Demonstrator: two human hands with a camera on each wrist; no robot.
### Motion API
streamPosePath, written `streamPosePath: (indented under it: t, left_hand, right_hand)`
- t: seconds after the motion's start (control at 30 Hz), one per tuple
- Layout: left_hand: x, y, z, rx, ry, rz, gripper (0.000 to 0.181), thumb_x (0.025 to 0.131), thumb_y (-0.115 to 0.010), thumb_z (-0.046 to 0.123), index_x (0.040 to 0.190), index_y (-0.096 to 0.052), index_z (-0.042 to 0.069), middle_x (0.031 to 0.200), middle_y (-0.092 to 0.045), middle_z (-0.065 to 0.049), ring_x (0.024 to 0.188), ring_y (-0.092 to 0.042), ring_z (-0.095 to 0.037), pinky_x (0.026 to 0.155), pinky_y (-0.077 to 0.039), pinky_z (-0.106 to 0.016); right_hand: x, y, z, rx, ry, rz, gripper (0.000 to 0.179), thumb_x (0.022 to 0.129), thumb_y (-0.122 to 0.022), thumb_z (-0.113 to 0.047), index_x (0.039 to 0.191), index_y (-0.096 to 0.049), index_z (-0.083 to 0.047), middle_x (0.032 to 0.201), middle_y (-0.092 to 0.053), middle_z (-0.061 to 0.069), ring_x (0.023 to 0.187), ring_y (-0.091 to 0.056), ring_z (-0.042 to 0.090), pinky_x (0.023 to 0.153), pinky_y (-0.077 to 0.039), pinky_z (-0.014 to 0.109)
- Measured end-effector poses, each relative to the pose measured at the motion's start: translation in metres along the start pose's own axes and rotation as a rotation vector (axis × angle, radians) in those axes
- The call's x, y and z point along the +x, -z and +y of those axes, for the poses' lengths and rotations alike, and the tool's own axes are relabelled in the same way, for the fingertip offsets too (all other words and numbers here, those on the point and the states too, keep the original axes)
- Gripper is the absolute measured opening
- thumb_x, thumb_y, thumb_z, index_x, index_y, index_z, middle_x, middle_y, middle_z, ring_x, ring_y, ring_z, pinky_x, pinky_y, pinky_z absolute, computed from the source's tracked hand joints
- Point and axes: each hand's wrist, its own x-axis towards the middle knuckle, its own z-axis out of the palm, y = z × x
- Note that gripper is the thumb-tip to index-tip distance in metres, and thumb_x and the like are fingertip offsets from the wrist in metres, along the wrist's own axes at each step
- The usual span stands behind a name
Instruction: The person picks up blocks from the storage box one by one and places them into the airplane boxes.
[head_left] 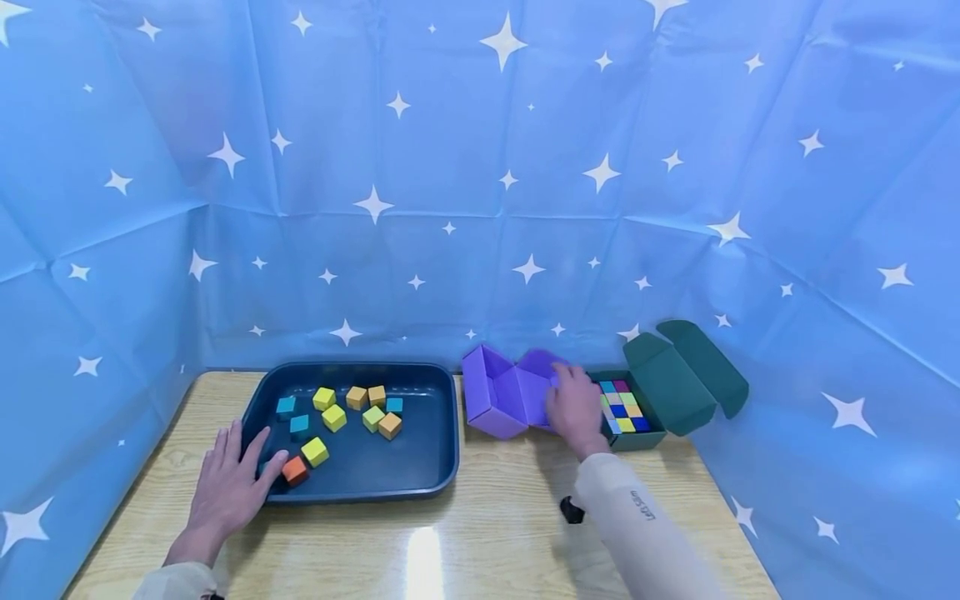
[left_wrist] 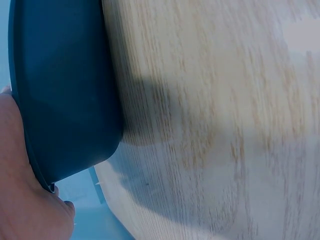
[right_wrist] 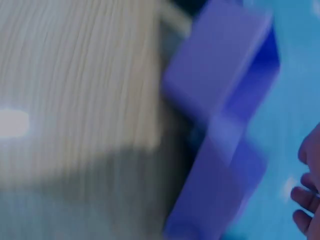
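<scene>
My left hand (head_left: 228, 477) rests over the front left corner of a dark blue tray (head_left: 360, 495), its fingers spread and fairly straight. Inside the tray lie several loose cubes; the orange-red cube (head_left: 295, 472) is close to the thumb. In the left wrist view, the hand (left_wrist: 30, 200) is against the tray's rim. My right hand (head_left: 574, 408) is over the right part of an opened purple box (head_left: 501, 407). In the blurred right wrist view, loosely bent fingers (right_wrist: 304, 197) appear apart from the purple box (right_wrist: 215, 65), with no object visible in them.
To the right, a dark green box (head_left: 637, 439) with its lid (head_left: 690, 375) folded back holds several coloured cubes (head_left: 622, 407). A small black object (head_left: 572, 510) lies on the wooden table (head_left: 495, 542) by the right sleeve. A blue star-patterned cloth (head_left: 450, 150) encloses the back and sides.
</scene>
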Motion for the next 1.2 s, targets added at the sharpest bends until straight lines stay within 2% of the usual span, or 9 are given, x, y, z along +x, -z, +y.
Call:
streamPosePath:
  t: [0.03,0.13,0.23,0.33,0.47,0.6,0.8,0.93,1.2]
  left_hand:
    - [0.0,0.0,0.0,-0.001,0.001,-0.001,0.077,0.101,-0.031,0.058,0.15,-0.028,-0.002,0.158,0.006,-0.035,0.145,0.01,-0.054,0.113,0.002,-0.072]
    - [0.0,0.0,-0.001,0.0,0.005,-0.003,0.077,0.101,-0.03,0.058,0.15,-0.028,-0.002,0.158,0.005,-0.035,0.145,0.009,-0.054,0.113,0.001,-0.073]
    - [0.001,-0.001,-0.002,0.003,0.01,-0.005,0.077,0.101,-0.03,0.058,0.15,-0.028,-0.001,0.158,0.005,-0.035,0.145,0.01,-0.054,0.113,0.001,-0.073]
    - [0.0,-0.001,-0.003,0.002,0.015,-0.007,0.077,0.101,-0.03,0.058,0.15,-0.027,-0.002,0.158,0.006,-0.035,0.145,0.01,-0.055,0.113,0.001,-0.073]
    - [0.0,0.0,-0.004,0.0,0.02,-0.006,0.078,0.101,-0.03,0.059,0.15,-0.028,-0.001,0.158,0.005,-0.035,0.145,0.009,-0.055,0.113,0.001,-0.073]
    - [0.0,0.0,-0.004,0.003,0.024,-0.002,0.078,0.101,-0.03,0.059,0.15,-0.028,-0.001,0.158,0.005,-0.035,0.145,0.008,-0.055,0.113,0.0,-0.073]
    - [0.0,0.0,-0.003,0.002,0.025,0.001,0.078,0.101,-0.03,0.059,0.15,-0.028,-0.002,0.158,0.004,-0.035,0.145,0.008,-0.055,0.113,0.0,-0.073]
    - [0.001,-0.001,-0.002,-0.001,0.023,0.003,0.078,0.101,-0.031,0.059,0.15,-0.028,-0.001,0.158,0.004,-0.035,0.145,0.007,-0.054,0.113,0.0,-0.073]
    - [0.001,-0.001,0.001,0.011,0.019,0.024,0.077,0.1,-0.033,0.058,0.15,-0.03,-0.001,0.159,0.002,-0.034,0.145,0.003,-0.054,0.114,-0.003,-0.072]
  right_hand:
    - [0.001,-0.001,-0.016,0.013,0.04,0.015,0.036,0.091,-0.059,-0.016,0.126,-0.061,-0.007,0.122,-0.062,0.019,0.104,-0.063,0.039,0.088,-0.053,0.054]
    - [0.003,-0.006,-0.065,0.027,0.141,-0.006,0.032,0.089,-0.063,-0.02,0.12,-0.066,-0.011,0.121,-0.064,0.014,0.104,-0.064,0.034,0.089,-0.053,0.05]
    - [0.003,-0.011,-0.109,-0.014,0.21,-0.098,0.03,0.09,-0.063,-0.027,0.117,-0.068,-0.015,0.121,-0.062,0.01,0.105,-0.063,0.03,0.088,-0.051,0.047]
    - [0.001,-0.015,-0.144,-0.067,0.242,-0.197,0.031,0.091,-0.062,-0.034,0.118,-0.068,-0.019,0.122,-0.061,0.007,0.11,-0.06,0.027,0.091,-0.048,0.045]
    - [-0.001,-0.019,-0.175,-0.139,0.255,-0.308,0.034,0.093,-0.061,-0.042,0.12,-0.068,-0.023,0.127,-0.058,0.002,0.116,-0.056,0.023,0.096,-0.045,0.043]
    - [-0.002,-0.026,-0.196,-0.208,0.267,-0.372,0.037,0.093,-0.059,-0.049,0.119,-0.068,-0.025,0.129,-0.056,0.0,0.118,-0.053,0.021,0.099,-0.043,0.043]
    - [-0.006,-0.042,-0.217,-0.276,0.302,-0.417,0.039,0.09,-0.061,-0.054,0.11,-0.072,-0.023,0.128,-0.056,0.0,0.115,-0.051,0.022,0.104,-0.04,0.046]
    - [-0.007,-0.053,-0.223,-0.311,0.291,-0.45,0.042,0.087,-0.063,-0.057,0.108,-0.073,-0.022,0.128,-0.055,-0.001,0.115,-0.05,0.021,0.106,-0.039,0.046]
    - [-0.008,-0.068,-0.227,-0.341,0.271,-0.469,0.04,0.084,-0.065,-0.062,0.091,-0.073,-0.024,0.114,-0.055,-0.002,0.104,-0.048,0.019,0.097,-0.04,0.042]
